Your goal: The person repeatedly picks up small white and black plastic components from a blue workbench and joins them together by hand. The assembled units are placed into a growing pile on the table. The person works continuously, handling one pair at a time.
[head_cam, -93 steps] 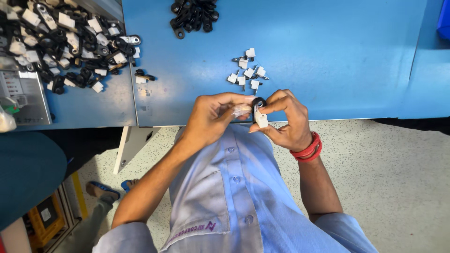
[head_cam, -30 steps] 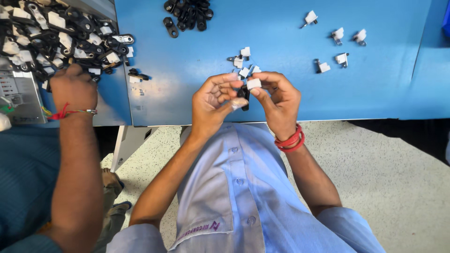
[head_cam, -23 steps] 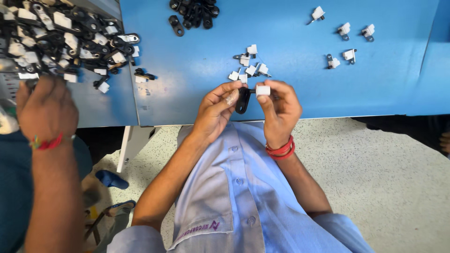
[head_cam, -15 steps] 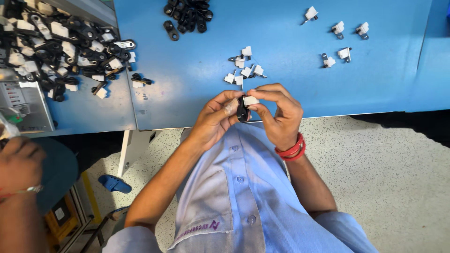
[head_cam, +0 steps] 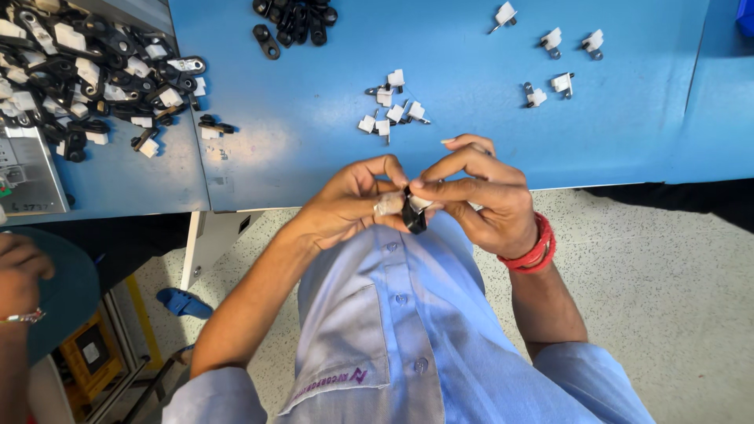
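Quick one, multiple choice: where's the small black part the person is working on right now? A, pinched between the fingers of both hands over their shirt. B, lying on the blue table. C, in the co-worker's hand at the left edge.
A: the small black part sits pinched between the left hand and the right hand, held above the light blue shirt, off the blue table.

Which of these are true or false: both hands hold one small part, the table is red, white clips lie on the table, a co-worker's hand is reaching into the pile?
1. The left hand and right hand pinch a small black-and-white part together. True.
2. The table is red. False: it is blue.
3. Small white clips lie on the table. True.
4. A co-worker's hand is reaching into the mixed pile. False: it is below the table's edge, apart from the pile.
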